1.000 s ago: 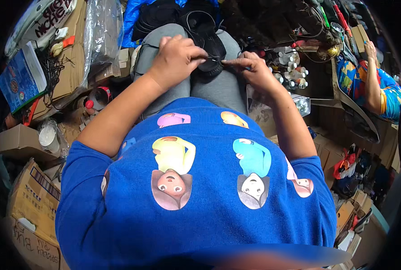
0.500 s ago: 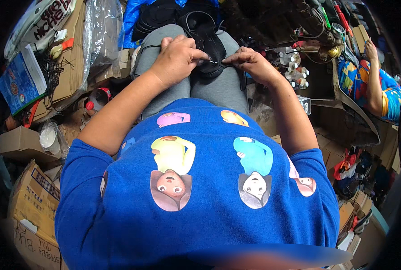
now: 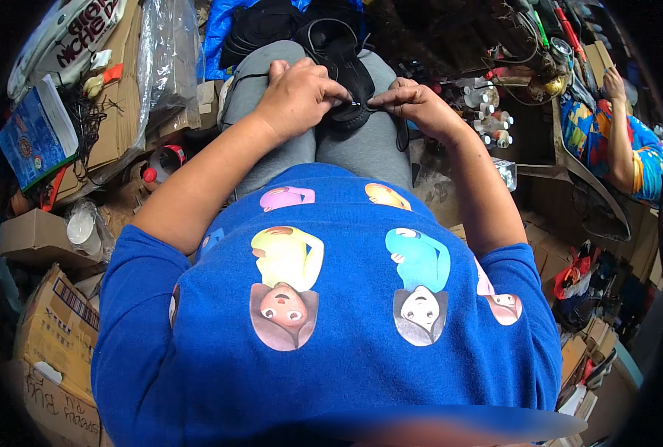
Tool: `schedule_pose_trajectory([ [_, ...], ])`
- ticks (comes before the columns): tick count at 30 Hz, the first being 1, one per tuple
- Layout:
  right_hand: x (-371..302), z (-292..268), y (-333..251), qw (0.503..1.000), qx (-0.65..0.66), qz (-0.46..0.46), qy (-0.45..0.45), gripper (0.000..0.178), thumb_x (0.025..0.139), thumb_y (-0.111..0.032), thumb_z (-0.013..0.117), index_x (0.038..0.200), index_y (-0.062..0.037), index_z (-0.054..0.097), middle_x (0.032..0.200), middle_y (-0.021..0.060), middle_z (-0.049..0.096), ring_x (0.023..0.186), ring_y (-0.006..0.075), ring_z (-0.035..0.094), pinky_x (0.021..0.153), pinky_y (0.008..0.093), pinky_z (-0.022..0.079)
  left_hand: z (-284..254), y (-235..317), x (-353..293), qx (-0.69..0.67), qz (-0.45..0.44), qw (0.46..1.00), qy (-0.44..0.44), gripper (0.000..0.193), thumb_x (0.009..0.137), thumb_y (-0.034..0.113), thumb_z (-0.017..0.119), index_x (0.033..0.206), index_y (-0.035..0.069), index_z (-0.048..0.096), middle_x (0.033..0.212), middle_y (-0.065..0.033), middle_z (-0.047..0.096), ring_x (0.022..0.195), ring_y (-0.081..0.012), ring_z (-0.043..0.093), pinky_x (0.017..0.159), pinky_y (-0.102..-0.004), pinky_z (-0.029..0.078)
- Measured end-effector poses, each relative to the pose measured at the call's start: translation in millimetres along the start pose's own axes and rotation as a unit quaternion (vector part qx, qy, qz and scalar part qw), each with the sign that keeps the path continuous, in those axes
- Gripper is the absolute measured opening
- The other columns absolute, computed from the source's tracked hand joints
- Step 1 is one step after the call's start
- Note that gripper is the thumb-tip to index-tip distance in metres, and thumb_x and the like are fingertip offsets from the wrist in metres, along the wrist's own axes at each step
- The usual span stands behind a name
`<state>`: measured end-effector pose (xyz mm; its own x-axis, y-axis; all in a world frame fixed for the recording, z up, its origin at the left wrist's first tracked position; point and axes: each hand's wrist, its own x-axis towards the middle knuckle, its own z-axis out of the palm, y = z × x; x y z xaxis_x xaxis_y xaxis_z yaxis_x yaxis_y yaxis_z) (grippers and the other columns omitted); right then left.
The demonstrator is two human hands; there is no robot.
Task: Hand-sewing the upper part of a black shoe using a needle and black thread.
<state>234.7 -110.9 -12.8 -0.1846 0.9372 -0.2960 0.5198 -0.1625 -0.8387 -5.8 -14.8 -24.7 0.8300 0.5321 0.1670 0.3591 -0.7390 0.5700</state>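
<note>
A black sandal (image 3: 352, 74) lies across my grey-trousered thighs, its rounded, ridged end towards me. At this end my left hand (image 3: 301, 97) is closed in a pinch, thumb and forefinger against the sandal's inner surface. A tiny pale, shiny bit shows by those fingertips, too small to name. From the other side my right hand (image 3: 415, 106) pinches the sandal's right edge, its fingers bent together. Whatever lies between the left fingertips is hidden. Dark footwear or cloth (image 3: 260, 33) rests beyond my knees.
Several small bottles (image 3: 491, 115) stand to the right of my knees. Cardboard sheets and plastic wrap (image 3: 169, 63) lie on the left, near a blue book (image 3: 37, 134) and a box (image 3: 45, 238). Another person's arm (image 3: 620, 134) shows at far right.
My left hand has shifted slightly right along the sandal. The right hand has stayed nearly still, and the sandal keeps its place.
</note>
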Motion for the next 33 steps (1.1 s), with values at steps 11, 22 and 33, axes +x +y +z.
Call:
schedule_pose_trajectory([
  [11, -9, 8, -11, 0.996, 0.068, 0.051, 0.024, 0.028, 0.08, -0.006, 0.067, 0.107, -0.0121, 0.07, 0.088, 0.0015, 0.063, 0.082, 0.0091, 0.057, 0.076, 0.0242, 0.046, -8, 9, -2, -0.016, 0.037, 0.999, 0.018, 0.018, 0.072, 0.013, 0.07, 0.089, 0.019, 0.072, 0.078, 0.0015, 0.059, 0.087, -0.0184, 0.053, 0.083, -0.0367, 0.03],
  [22, -3, 21, -19, 0.97, 0.211, 0.093, 0.076, 0.025, 0.08, -0.008, 0.071, 0.104, -0.001, 0.065, 0.093, 0.001, 0.066, 0.086, 0.0067, 0.059, 0.079, 0.0216, 0.047, -4, 26, 12, -0.04, -0.174, 0.982, -0.067, 0.016, 0.076, 0.028, 0.07, 0.089, 0.019, 0.069, 0.082, 0.0023, 0.067, 0.089, -0.0154, 0.057, 0.085, -0.0361, 0.027],
  [33, 12, -6, -9, 0.99, 0.125, 0.071, -0.011, 0.012, 0.08, -0.011, 0.072, 0.078, -0.0041, 0.062, 0.074, -0.0036, 0.06, 0.071, 0.0044, 0.053, 0.066, 0.0207, 0.042, -22, 16, 25, 0.061, 0.013, 0.993, -0.102, 0.01, 0.08, 0.021, 0.066, 0.087, 0.014, 0.065, 0.082, -0.0029, 0.065, 0.09, -0.0236, 0.057, 0.081, -0.0433, 0.034],
])
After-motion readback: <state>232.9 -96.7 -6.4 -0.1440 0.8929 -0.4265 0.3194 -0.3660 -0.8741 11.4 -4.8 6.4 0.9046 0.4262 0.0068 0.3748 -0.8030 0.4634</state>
